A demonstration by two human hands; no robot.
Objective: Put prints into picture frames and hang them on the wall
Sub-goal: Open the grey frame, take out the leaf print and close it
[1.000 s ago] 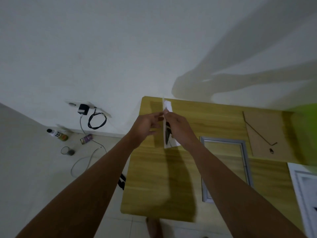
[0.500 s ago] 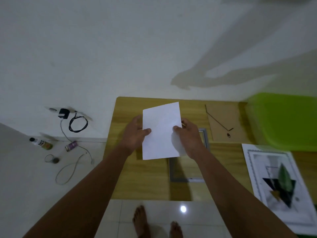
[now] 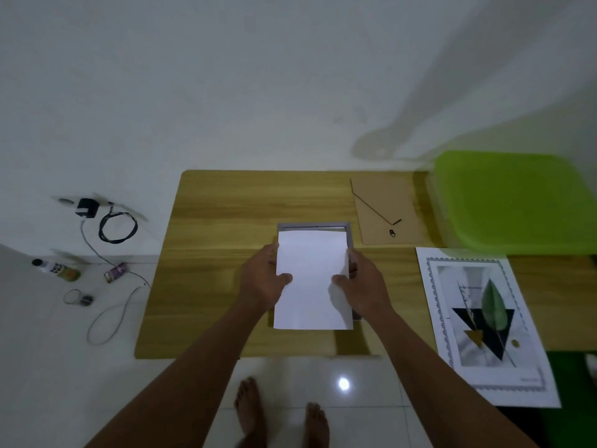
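Observation:
A white print (image 3: 311, 279), blank back side up, lies over the grey picture frame (image 3: 315, 226) on the wooden table (image 3: 219, 253); only the frame's far edge and part of its right side show. My left hand (image 3: 263, 279) pinches the print's left edge, thumb on top. My right hand (image 3: 360, 286) pinches its right edge the same way. A brown backing board (image 3: 384, 211) with a stand arm lies behind the frame to the right. A second, larger print (image 3: 481, 321) with a leaf and black triangle lies face up on the right.
A green plastic lid or bin (image 3: 513, 202) sits at the back right against the white wall. On the floor left of the table are a charger with a cable (image 3: 97, 218), a small bottle (image 3: 58, 268) and small items. My bare feet (image 3: 281, 415) stand at the table's near edge.
The print was edge-on and upright a second ago; both hands turned it flat, back side up, and lowered it onto the grey frame. The view swung right and down.

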